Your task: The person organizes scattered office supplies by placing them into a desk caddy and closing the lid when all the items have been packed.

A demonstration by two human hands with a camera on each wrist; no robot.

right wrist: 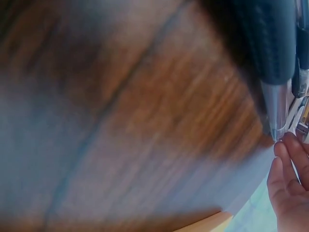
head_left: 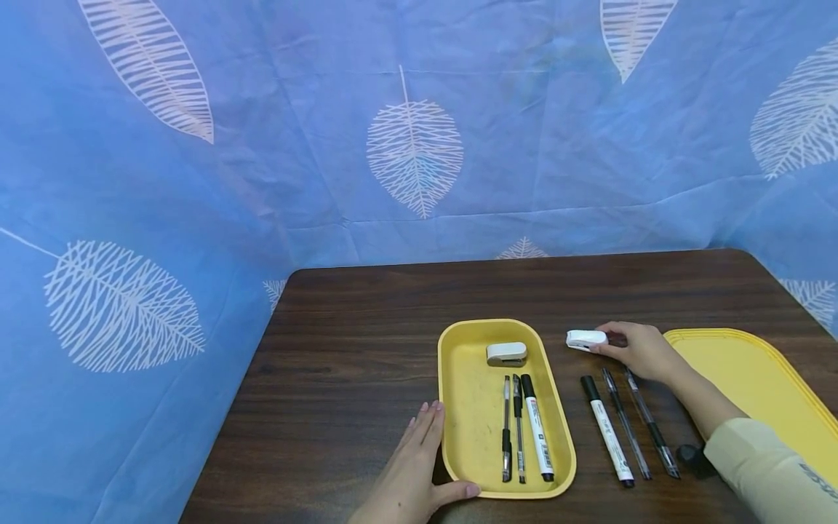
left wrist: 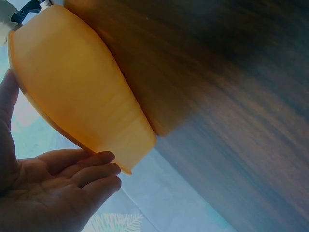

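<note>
My left hand (head_left: 414, 466) touches the left side of a yellow tray (head_left: 447, 349), fingers straight, thumb at its front rim. In the left wrist view the fingers (left wrist: 96, 176) lie against the tray's outer wall (left wrist: 82, 82). Inside the tray are a small white stapler (head_left: 507, 354), two pens (head_left: 506, 429) and a black-capped white marker (head_left: 538, 429). To the tray's right, my right hand (head_left: 644, 353) pinches the end of a second white stapler (head_left: 585, 339) at the table. In the right wrist view that hand (right wrist: 292, 174) is partly cut off.
On the table right of the tray lie another marker (head_left: 609, 433) and two pens (head_left: 627, 423) (head_left: 653, 426), side by side. A small black object (head_left: 692, 458) sits near the right sleeve. A second yellow tray (head_left: 753, 371) stands at the right, partly behind the arm.
</note>
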